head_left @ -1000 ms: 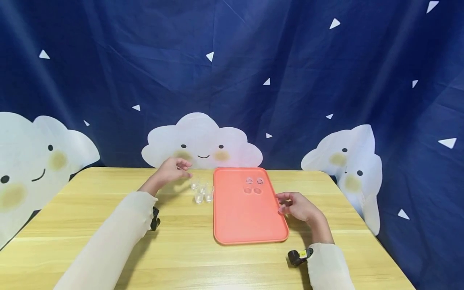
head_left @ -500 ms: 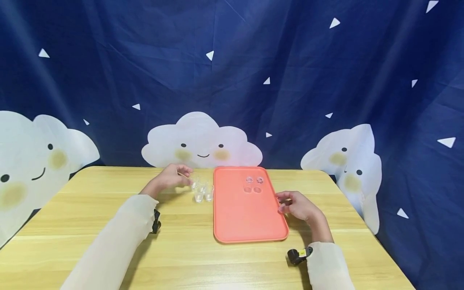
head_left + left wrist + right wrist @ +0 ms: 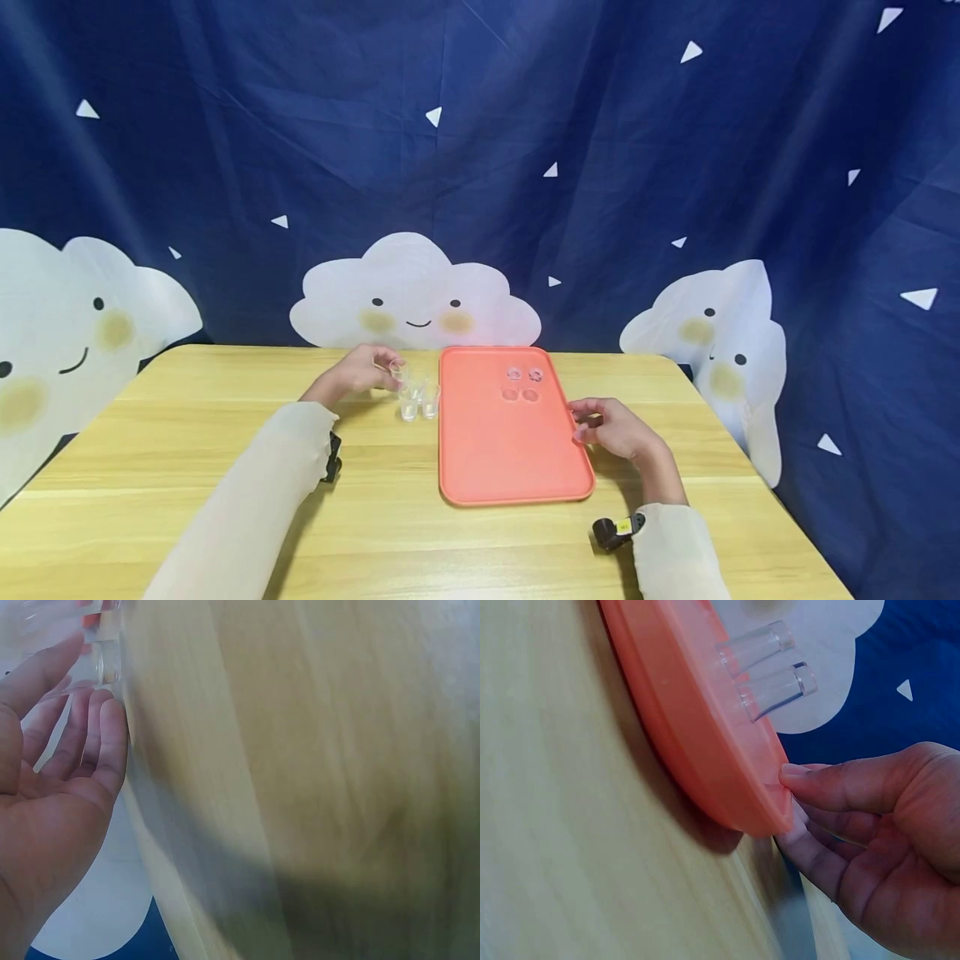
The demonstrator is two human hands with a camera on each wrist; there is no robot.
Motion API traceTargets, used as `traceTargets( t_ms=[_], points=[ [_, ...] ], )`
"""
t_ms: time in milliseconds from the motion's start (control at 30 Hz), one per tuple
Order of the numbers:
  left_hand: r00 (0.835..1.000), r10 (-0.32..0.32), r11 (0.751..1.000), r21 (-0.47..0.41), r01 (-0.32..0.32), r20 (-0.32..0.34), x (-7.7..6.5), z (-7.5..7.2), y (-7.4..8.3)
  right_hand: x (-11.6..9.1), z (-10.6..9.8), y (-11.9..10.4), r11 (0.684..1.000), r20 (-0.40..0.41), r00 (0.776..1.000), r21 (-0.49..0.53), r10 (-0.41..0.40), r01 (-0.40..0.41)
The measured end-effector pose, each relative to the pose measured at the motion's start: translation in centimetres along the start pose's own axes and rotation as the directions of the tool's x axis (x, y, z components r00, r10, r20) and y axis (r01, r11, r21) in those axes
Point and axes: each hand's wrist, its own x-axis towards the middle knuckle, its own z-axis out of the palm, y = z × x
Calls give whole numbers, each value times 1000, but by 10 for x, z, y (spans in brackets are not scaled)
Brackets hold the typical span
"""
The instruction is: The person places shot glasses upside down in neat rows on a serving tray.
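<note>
A dark blue backdrop (image 3: 480, 167) with white cloud faces (image 3: 412, 287) is seen beyond the far edge of the wooden table (image 3: 360, 517); a pale sleeve (image 3: 247, 492) is worn on each arm, with a small black device (image 3: 613, 532) strapped at each wrist; the space between the left hand (image 3: 363, 371) and the left edge of the orange tray (image 3: 513, 458) is taken up by a tight cluster of small cups (image 3: 408, 408), the nearer ones set upright; two more cups (image 3: 536, 377) are stood side by side on the tray's far right part, thick bases uppermost; the clear cup (image 3: 400, 373), see-through and partly covered by fingers, is held at the cluster's far left, thumb and fingers curled round it; the tray, flat, with rounded corners and a raised rim, is laid to the cluster's right, its right edge pinched between the thumb and fingers of the right hand (image 3: 613, 427).
</note>
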Motion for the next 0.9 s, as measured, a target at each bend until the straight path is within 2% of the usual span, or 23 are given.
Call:
traceTargets(
  t_ms=[400,700,900],
  points=[
    [998,-64,998,-13,64,26,-1,1,0,0,1,0,1000,2,1000,-2,-5,5],
    [999,-42,999,33,42,-3,-2,0,3,1,0,-1,1000,5,1000,-13,-7,7],
    [1000,-12,997,82,14,-26,-4,-9,10,1,-1,-1,1000,13,1000,-14,-6,6]
  ],
)
